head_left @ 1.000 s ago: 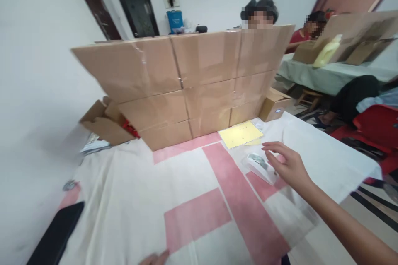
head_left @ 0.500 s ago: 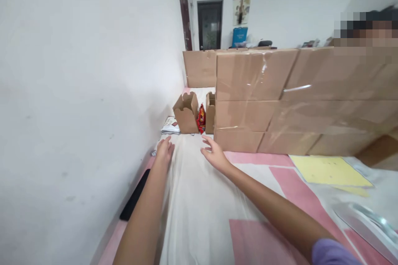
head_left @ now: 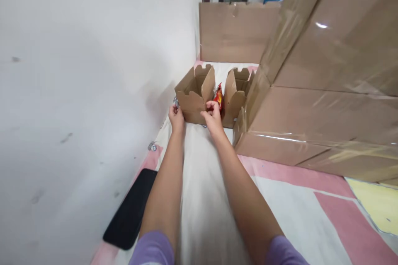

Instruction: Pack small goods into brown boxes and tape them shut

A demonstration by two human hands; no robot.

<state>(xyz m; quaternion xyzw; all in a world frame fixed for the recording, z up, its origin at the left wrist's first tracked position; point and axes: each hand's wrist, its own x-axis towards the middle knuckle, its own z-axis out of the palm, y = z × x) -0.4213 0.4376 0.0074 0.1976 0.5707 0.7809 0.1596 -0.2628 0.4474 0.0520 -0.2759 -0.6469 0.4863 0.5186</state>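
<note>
An open-topped cardboard box point(head_left: 192, 107) with scalloped flaps stands on the cloth against the wall side. My left hand point(head_left: 177, 119) is at its lower left corner, fingers bent and slightly apart. At the front right corner is my right hand point(head_left: 214, 119), thumb and fingers parted; whether it touches the cardboard I cannot tell. Just behind those fingers, a red packet point(head_left: 219, 98) stands in the gap between this box and a second open cardboard box point(head_left: 231, 101). My right hand partly covers the packet.
A tall wall of taped cardboard boxes point(head_left: 311, 116) rises on the right, and a cardboard panel point(head_left: 230, 33) stands at the back. A black phone point(head_left: 130, 211) lies by the white wall point(head_left: 77, 91). Yellow paper point(head_left: 373, 203) lies at the right.
Both hands have reached forward to the left cardboard box, one at each side. The view has moved closer and tilted down, showing more of the second box.
</note>
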